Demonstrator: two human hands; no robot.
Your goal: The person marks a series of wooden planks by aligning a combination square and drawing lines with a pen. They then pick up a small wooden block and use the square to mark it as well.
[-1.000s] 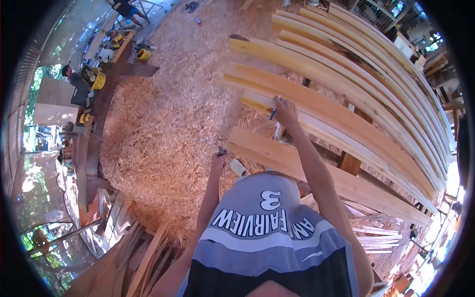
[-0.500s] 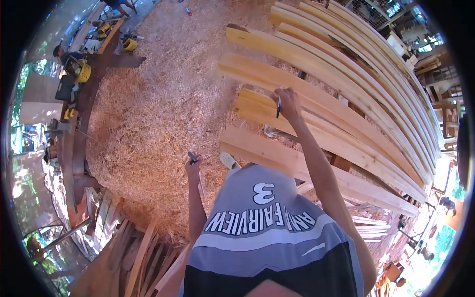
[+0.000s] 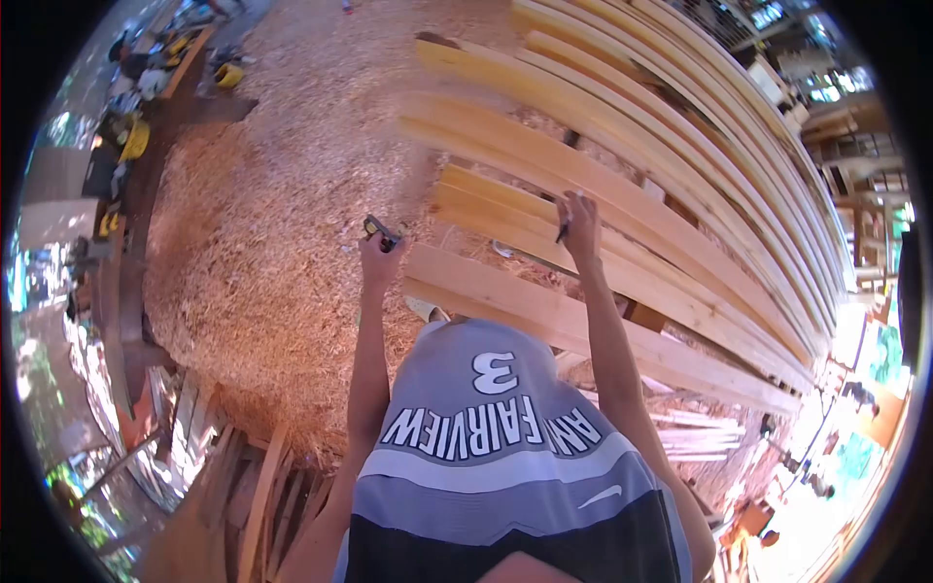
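Note:
My left hand (image 3: pixel 378 258) is closed around a small dark tape measure (image 3: pixel 382 232), raised over the shavings to the left of the board ends. In my right hand (image 3: pixel 581 225) is a dark marker pen (image 3: pixel 562 233), its tip pointing down. That hand is over a pale wooden board (image 3: pixel 530 216), overlapping its edge in this view. A nearer board (image 3: pixel 486 289) runs between my two hands and my body, and another long board (image 3: pixel 505 141) lies just beyond my right hand.
Several more long boards (image 3: pixel 680 107) lie side by side at the right. Wood shavings (image 3: pixel 262 233) cover the ground. At the far left are yellow tools (image 3: pixel 136 139) by a dark beam (image 3: pixel 214 111). Scrap wood (image 3: pixel 262 496) is piled at lower left.
My left hand has risen and moved forward with the tape measure, closer to the board ends. My right hand has shifted slightly right and down, the marker pen still in it.

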